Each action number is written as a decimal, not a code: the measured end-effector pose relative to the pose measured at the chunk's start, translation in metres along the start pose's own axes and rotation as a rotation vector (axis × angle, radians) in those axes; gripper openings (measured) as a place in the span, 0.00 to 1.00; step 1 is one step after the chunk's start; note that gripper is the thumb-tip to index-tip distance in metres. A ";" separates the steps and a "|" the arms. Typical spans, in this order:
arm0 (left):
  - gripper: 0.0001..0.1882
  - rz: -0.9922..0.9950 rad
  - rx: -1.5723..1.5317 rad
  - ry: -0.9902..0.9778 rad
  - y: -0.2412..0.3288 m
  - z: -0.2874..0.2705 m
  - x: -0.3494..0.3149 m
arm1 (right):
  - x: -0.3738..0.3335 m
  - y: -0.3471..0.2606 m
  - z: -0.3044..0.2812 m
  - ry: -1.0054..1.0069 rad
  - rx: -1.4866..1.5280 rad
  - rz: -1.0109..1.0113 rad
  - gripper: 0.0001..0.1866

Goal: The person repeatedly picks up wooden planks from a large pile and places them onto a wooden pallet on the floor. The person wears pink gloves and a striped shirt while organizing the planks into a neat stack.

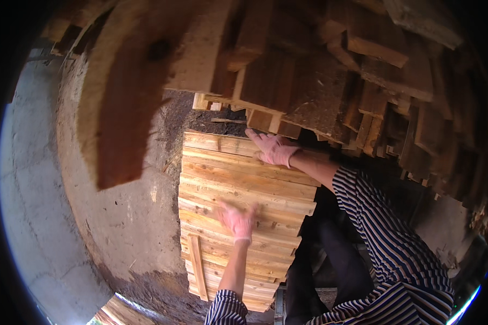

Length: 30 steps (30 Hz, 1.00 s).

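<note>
A flat panel of pale wooden slats (238, 184) lies in front of me, its boards running left to right. My left hand (237, 220), in a pink glove, rests flat on the slats near the panel's middle with fingers spread. My right hand (274, 148), also in a pink glove, lies on the far upper edge of the panel, fingers pointing left. Neither hand holds anything. A narrow cross batten (197, 266) runs along the panel's near left side.
A big heap of rough wooden offcuts (331, 70) rises behind the panel and to the right. A large blurred board (130, 103) hangs close to the camera at upper left. Dirt ground (119, 216) and a concrete strip (32, 189) lie to the left.
</note>
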<state>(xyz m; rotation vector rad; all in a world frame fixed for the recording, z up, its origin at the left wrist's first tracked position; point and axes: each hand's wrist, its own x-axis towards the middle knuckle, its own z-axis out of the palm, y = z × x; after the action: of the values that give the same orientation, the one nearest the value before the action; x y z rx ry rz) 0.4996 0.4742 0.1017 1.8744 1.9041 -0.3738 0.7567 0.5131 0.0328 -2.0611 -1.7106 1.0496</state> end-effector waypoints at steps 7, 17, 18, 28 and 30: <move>0.24 0.947 0.145 0.357 0.091 -0.015 0.166 | 0.012 0.006 -0.014 -0.127 0.050 0.110 0.20; 0.16 0.979 0.677 0.674 -0.021 0.022 0.287 | 0.040 -0.018 0.027 -0.034 -0.011 -0.091 0.22; 0.17 0.989 0.523 0.481 0.013 0.043 0.268 | 0.024 0.008 0.048 0.006 -0.113 -0.071 0.22; 0.19 1.215 0.127 0.358 0.106 0.019 0.210 | -0.027 0.043 0.027 0.698 -0.044 -0.158 0.27; 0.19 1.166 0.200 0.354 0.076 0.025 0.224 | -0.074 0.003 0.011 0.664 -0.011 -0.080 0.21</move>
<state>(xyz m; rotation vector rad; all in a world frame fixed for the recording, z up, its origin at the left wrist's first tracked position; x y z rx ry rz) 0.5815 0.6616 -0.0202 2.9147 0.6444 0.1743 0.7482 0.4409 0.0495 -2.0072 -1.4235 0.2663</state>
